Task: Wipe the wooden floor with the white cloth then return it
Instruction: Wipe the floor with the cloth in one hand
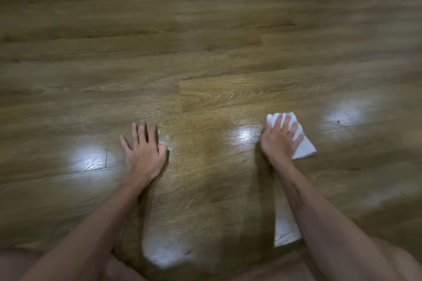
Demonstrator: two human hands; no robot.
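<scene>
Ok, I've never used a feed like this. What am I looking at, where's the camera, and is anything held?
There is no machine here: it is a person's two bare arms. The single picture comes from a camera worn on their head, looking forward and down. The surface is a wooden floor with bright light reflections. The left hand rests flat on the floor, fingers spread, holding nothing. The right hand presses a white cloth against the floor, fingers spread over it.
</scene>
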